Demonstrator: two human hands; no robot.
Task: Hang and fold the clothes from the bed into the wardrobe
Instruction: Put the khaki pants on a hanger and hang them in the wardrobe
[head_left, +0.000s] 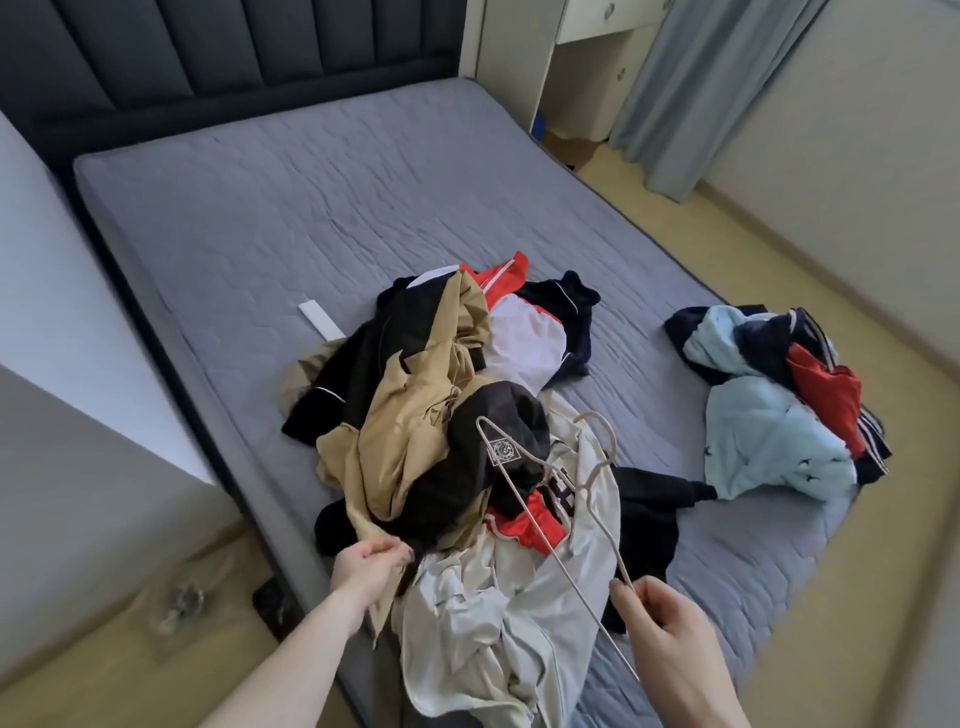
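Clothes lie heaped in a big pile (457, 415) on the near half of the bed (260, 218), tan, black, red, white and pale grey all tangled together; my left hand (366, 566) is at the pile's near left edge, fingers curled and pinching a fold of the tan garment (415, 426); my right hand (665, 623) is at the pile's near right edge, thumb and fingers closed round one end of a thin pale wire hanger (550, 499), which slants up over the pile, its hook above the pale grey garment (498, 613) that spills toward me off the pile's front; under the hanger a red piece (535, 525) shows, and a black garment (498, 447) with a small square patch sits just behind it; to the right of the pile, well apart from it and near the bed's right edge, lies a smaller heap (779, 395) of light blue, navy and red clothes; to the left of the pile, just beyond its far left corner, a small white strip (319, 321) rests flat on the grey mattress cover; far behind the pile stands the dark padded headboard (223, 52), and beyond the bed's far right corner a grey curtain (691, 88) hangs beside a pale cabinet (597, 21).
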